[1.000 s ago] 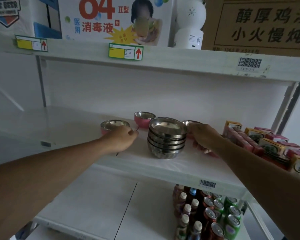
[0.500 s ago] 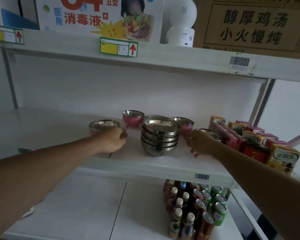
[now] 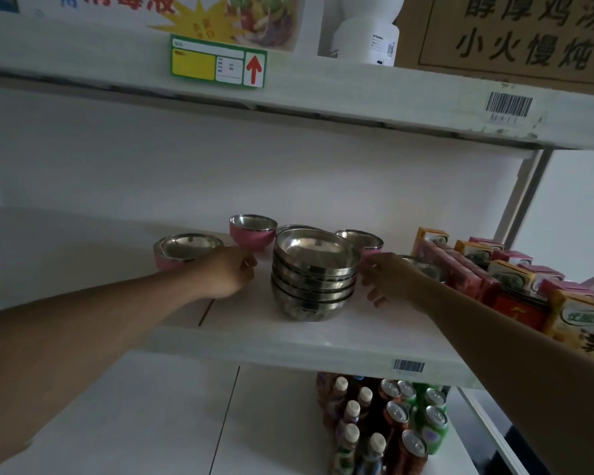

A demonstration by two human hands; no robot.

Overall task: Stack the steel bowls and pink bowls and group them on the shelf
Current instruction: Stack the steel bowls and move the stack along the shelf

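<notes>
Steel stack (image 3: pixel 314 274) stands mid-shelf (image 3: pixel 288 344) near the front edge, pink bowls (image 3: pixel 252 231) loose behind and beside; left hand (image 3: pixel 225 274) loosely curled, right hand (image 3: pixel 390 281) half-open, both empty; best nest pinks singly, rims level, beside stack.

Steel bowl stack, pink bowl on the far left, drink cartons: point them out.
steel bowl stack (image 3: pixel 314 282), head view, side of the stack.
far-left pink bowl (image 3: pixel 165 260), head view, pink outer wall.
drink cartons (image 3: pixel 510 277), head view, carton top.
</notes>
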